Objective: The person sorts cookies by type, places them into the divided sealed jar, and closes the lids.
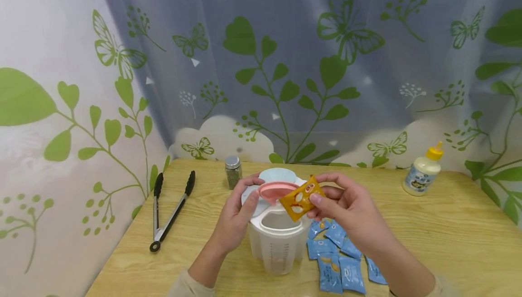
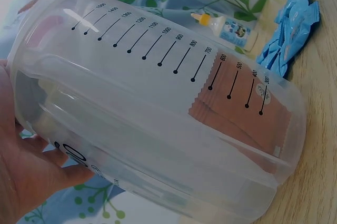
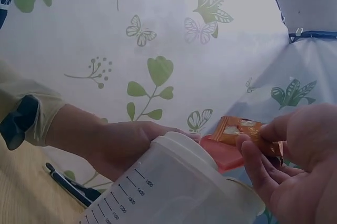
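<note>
A clear plastic storage container (image 1: 281, 254) with measuring marks stands on the table. Its white lid carries pastel flaps, and the pink flap (image 1: 271, 190) is raised over an uncovered opening. My left hand (image 1: 233, 222) grips the container by its top rim, the thumb beside the pink flap. Between thumb and fingers my right hand (image 1: 352, 208) pinches a small orange snack packet (image 1: 297, 202), held just above the lid near the pink flap. Through the container wall in the left wrist view, a reddish-brown packet (image 2: 237, 110) lies at the bottom.
Several blue packets (image 1: 330, 270) lie right of the container, partly behind my right forearm. Metal tongs with black tips (image 1: 175, 217) rest spread at the left. Behind stands a spice jar (image 1: 233, 173); a yellow-capped squeeze bottle (image 1: 422, 174) is at the back right.
</note>
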Demonstrator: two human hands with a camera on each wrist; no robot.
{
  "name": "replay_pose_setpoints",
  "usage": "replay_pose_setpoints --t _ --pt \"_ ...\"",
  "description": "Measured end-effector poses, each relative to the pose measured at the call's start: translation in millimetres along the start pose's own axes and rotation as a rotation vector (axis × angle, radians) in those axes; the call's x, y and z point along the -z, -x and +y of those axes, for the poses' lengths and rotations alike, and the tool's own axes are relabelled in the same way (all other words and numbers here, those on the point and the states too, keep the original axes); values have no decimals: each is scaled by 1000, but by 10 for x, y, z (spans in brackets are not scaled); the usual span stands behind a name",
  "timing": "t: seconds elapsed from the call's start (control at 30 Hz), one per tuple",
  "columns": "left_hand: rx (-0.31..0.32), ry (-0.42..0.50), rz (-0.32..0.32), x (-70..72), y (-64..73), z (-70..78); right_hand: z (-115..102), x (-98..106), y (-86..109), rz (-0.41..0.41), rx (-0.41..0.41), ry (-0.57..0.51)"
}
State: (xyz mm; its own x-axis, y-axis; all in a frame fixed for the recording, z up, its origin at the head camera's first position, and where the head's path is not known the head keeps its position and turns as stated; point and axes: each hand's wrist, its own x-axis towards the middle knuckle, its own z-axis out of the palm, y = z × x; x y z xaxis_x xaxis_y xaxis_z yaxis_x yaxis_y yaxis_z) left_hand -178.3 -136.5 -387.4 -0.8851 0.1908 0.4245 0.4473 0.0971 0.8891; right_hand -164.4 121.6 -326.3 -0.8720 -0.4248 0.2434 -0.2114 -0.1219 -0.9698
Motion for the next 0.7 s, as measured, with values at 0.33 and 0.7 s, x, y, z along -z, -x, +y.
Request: replay_pose_setpoints --t 0.33,0.7 --pt "4 -11 5 -8 2 7 66 -107 28 5 61 117" --pt "9 0 9 -8 -1 15 63 -93 8 21 5 166"
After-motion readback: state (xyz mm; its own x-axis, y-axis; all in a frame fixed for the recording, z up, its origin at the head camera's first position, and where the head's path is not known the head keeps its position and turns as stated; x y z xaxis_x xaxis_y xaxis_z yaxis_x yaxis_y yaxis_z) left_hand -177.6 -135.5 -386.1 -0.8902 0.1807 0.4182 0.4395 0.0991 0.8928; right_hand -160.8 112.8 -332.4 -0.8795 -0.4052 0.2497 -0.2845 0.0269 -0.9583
